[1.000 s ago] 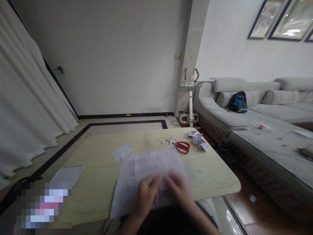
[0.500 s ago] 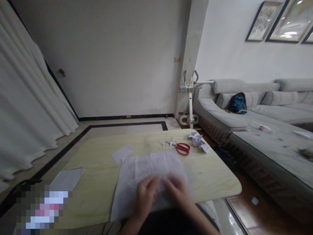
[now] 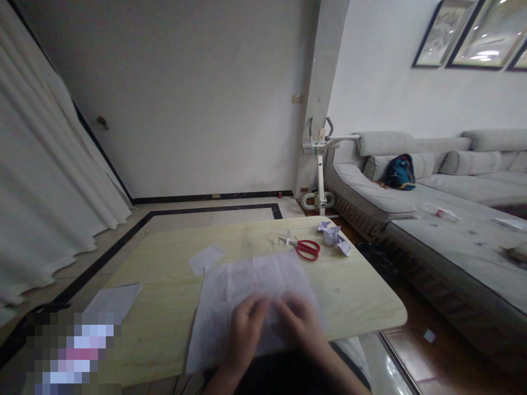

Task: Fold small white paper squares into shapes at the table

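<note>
A large creased white sheet of paper lies on the pale wooden table. My left hand and my right hand rest on the sheet's near part, fingertips meeting over a small folded piece of paper. The fingers of both hands are curled and pinch at that piece. Red-handled scissors lie beyond the sheet, out of reach of both hands.
A small paper scrap lies left of the sheet, another sheet at the table's left edge. Crumpled paper bits sit at the far right corner. A grey sofa with a blue bag stands right; an exercise machine behind.
The hands stay on the sheet with only slight finger shifts. The camera view has moved a little.
</note>
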The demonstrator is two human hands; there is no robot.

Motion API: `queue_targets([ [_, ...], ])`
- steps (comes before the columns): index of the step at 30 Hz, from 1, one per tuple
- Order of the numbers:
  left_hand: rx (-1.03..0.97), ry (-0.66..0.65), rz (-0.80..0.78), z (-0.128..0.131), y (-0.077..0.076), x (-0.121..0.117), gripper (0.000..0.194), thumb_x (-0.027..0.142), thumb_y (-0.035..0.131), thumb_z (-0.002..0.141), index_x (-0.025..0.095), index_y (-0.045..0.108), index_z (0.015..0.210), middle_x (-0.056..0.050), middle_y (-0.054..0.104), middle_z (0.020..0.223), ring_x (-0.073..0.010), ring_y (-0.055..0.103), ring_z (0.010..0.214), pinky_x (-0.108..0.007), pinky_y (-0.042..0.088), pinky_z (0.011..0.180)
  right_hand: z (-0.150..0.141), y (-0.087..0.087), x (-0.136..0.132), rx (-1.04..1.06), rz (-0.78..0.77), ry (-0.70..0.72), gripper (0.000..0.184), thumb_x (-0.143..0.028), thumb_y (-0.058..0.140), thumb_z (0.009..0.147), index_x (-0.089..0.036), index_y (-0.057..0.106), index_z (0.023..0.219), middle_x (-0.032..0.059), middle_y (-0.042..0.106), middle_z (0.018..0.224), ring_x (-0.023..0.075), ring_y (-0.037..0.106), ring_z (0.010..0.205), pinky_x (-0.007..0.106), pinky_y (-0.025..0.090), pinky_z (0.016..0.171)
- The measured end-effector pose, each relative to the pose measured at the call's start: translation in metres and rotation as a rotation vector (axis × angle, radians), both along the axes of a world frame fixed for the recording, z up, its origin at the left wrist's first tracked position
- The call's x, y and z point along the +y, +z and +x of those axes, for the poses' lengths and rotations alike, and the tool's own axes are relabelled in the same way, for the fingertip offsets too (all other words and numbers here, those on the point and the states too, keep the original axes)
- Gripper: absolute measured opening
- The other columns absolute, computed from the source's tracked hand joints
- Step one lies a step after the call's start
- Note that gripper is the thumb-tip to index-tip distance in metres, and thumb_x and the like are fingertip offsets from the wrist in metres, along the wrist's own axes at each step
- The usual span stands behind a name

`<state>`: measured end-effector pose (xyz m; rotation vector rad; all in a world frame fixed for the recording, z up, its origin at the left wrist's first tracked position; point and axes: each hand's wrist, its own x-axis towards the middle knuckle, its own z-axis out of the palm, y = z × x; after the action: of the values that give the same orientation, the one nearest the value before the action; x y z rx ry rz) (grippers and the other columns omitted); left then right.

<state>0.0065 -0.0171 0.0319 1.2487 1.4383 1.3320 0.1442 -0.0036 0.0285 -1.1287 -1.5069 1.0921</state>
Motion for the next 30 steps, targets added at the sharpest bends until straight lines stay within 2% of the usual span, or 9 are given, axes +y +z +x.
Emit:
queue_targets([
  [4,0.008,0.018,0.002,-0.0007,0.0032,-0.0008,0.028,0.043,0.063,0.076,0.017,0.07,0.07,-0.001,0.061,0.057,-0.0169,0.056,0.055,-0.024,0.044,0.051,-0.001,0.0015,0.0007,-0.014,0.009,0.002,0.035,-0.041,0.057,0.083,-0.017,0.052,0.058,-0.0034,0.044,0.055,0.0121,0.041,0.055,0.024,0.035,0.052],
  [10,-0.062,0.03,-0.055,-0.0009,0.0002,0.0,0.033,0.048,0.064,0.074,0.016,0.068,0.069,0.006,0.047,0.047,-0.0109,0.04,0.042,-0.02,0.033,0.04,-0.0009,-0.0006,0.0005,-0.008,0.018,-0.003,0.031,-0.039,0.057,0.083,-0.017,0.053,0.061,-0.0033,0.046,0.056,0.0125,0.043,0.056,0.024,0.036,0.054],
  [17,-0.076,0.025,-0.068,0.0002,0.0025,-0.0009,0.035,0.05,0.065,0.072,0.016,0.067,0.069,0.007,0.043,0.046,-0.0093,0.036,0.041,-0.019,0.029,0.038,-0.0002,-0.0024,0.0012,-0.028,0.018,0.003,0.033,-0.041,0.057,0.083,-0.018,0.051,0.059,-0.0036,0.044,0.055,0.0122,0.041,0.055,0.023,0.035,0.052],
  [30,-0.113,-0.015,-0.082,-0.0005,0.0055,-0.0038,0.035,0.048,0.063,0.074,0.019,0.052,0.057,0.009,0.034,0.044,-0.008,0.032,0.041,-0.018,0.026,0.038,0.0008,-0.0019,-0.0007,-0.026,0.023,0.017,0.035,-0.043,0.056,0.084,-0.018,0.05,0.06,-0.0033,0.045,0.055,0.012,0.042,0.054,0.024,0.036,0.051],
])
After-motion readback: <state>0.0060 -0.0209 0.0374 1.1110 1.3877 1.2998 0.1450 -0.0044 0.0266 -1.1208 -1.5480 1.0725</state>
